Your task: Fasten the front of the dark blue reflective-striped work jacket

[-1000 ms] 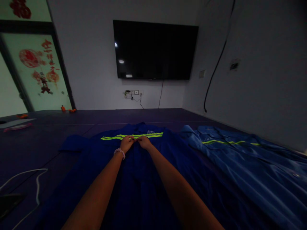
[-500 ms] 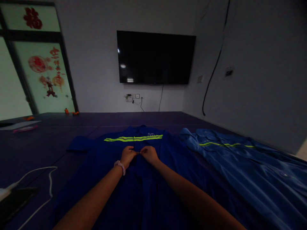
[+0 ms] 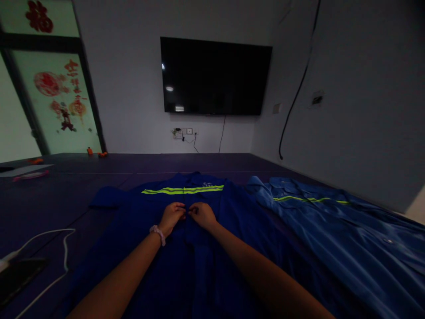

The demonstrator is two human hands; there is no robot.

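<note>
Our left hand (image 3: 171,215) and right hand (image 3: 203,214) pinch the front placket of the dark blue work jacket with yellow-green reflective stripe (image 3: 186,248), spread flat mid-floor on the dark purple mat (image 3: 49,199).

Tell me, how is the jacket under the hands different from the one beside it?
The dark blue jacket lies under both hands; the lighter blue jacket lies untouched on the right. The dark one lies smoother, the lighter one more rumpled. Both have a yellow-green stripe.

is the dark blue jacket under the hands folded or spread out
Spread out. The dark blue jacket lies flat on the floor, one sleeve out to the side, both hands pinching its front centre.
</note>
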